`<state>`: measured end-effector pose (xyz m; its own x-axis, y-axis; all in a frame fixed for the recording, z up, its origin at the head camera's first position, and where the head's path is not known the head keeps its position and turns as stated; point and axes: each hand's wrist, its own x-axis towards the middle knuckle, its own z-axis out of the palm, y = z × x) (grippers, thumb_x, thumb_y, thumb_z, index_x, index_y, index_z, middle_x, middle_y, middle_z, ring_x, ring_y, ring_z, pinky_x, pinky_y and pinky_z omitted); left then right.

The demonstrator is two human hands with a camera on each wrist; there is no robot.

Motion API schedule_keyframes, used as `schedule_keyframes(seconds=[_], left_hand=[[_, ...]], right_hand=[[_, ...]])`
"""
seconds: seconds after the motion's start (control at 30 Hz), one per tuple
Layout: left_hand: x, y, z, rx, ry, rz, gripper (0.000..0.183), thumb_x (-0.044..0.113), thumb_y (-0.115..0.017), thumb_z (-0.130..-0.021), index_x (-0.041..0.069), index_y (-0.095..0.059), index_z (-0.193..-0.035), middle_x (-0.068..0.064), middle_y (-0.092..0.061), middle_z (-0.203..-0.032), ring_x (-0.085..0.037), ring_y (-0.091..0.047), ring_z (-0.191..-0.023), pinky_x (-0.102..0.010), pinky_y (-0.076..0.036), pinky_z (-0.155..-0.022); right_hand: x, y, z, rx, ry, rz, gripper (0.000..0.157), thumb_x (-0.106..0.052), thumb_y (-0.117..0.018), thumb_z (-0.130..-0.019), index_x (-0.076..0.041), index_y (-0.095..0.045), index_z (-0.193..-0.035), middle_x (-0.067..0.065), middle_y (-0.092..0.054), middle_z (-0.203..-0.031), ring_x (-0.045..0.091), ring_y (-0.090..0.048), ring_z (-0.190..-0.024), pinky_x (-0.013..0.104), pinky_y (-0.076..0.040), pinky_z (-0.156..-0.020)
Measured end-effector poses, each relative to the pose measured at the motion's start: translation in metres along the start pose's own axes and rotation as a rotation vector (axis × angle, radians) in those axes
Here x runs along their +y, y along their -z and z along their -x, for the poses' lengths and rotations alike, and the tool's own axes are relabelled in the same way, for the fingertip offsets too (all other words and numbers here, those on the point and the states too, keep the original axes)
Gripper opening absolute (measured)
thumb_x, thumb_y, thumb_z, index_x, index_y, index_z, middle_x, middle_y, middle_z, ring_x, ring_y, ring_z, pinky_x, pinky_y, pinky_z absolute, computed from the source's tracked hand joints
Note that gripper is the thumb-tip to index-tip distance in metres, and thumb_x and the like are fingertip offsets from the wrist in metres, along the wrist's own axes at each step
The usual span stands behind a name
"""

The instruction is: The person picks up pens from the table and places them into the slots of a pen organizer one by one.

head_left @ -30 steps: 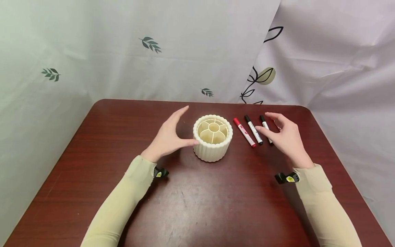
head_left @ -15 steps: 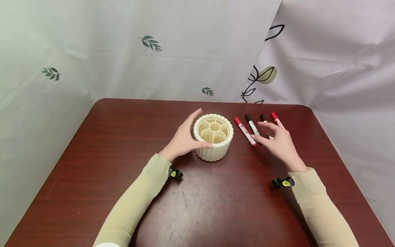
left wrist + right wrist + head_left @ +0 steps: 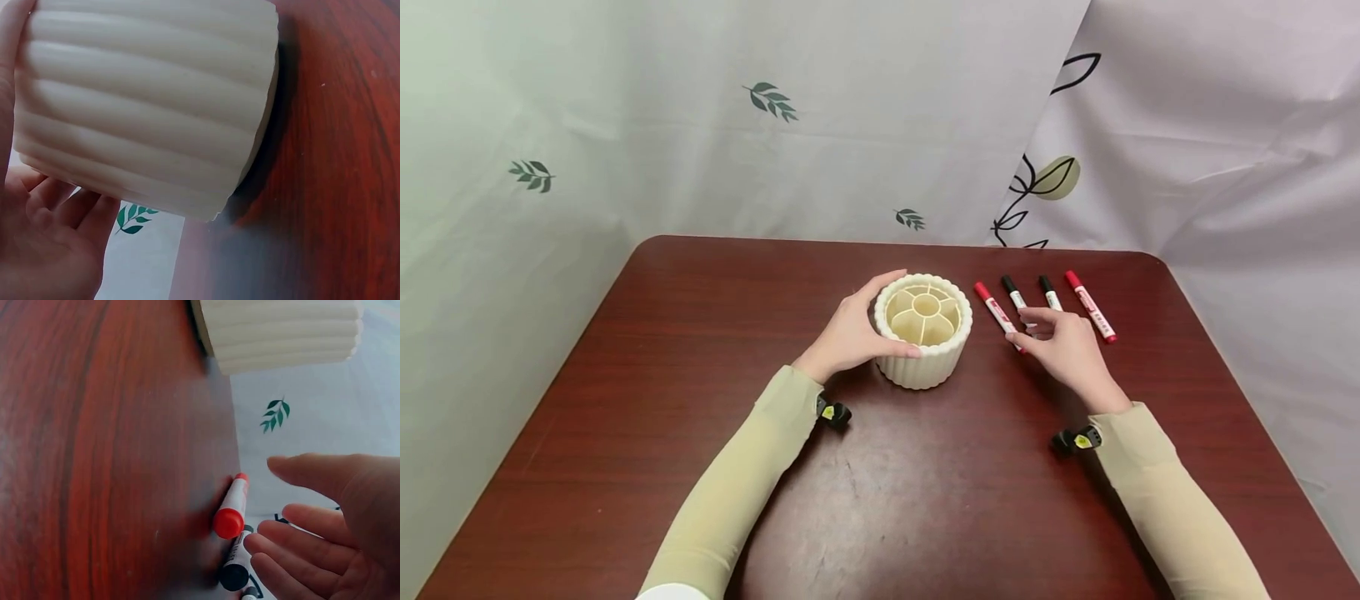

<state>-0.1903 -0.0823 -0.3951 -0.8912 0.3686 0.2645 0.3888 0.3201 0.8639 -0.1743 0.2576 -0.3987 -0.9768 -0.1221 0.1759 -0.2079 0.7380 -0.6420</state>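
A cream, ribbed pen holder with several compartments stands upright on the table. My left hand grips its left side, thumb across the front near the rim and fingers round the back; the left wrist view shows fingers against the ribbed wall. To the right, my right hand hovers over the markers with thumb and fingers apart, holding nothing. Below it lie a red-capped marker and a black-capped marker, both partly hidden by the hand. Another black-capped marker and another red-capped marker lie farther right.
The dark red wooden table has rounded far corners. A pale curtain with leaf prints hangs right behind its far edge. Each wrist wears a small black camera, such as the right wrist camera.
My left hand has moved right and closed round the pen holder. My right hand has shifted left over the markers, uncovering the rightmost red-capped one. The holder stays where it stood.
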Motion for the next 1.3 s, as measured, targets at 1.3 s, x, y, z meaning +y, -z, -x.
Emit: schedule_keyframes(seconds=[1.3], left_hand=[[0.004, 0.003, -0.001, -0.023, 0.036, -0.02, 0.107, 0.04, -0.101, -0.059, 0.03, -0.045, -0.15, 0.014, -0.057, -0.135, -0.009, -0.053, -0.12, -0.039, -0.044, -0.102]], right_hand=[[-0.011, -0.007, -0.015, 0.135, 0.053, 0.064, 0.018, -0.009, -0.077, -0.084, -0.003, -0.079, -0.101, 0.006, -0.074, -0.079, 0.021, -0.07, -0.068, 0.025, -0.048, -0.063]])
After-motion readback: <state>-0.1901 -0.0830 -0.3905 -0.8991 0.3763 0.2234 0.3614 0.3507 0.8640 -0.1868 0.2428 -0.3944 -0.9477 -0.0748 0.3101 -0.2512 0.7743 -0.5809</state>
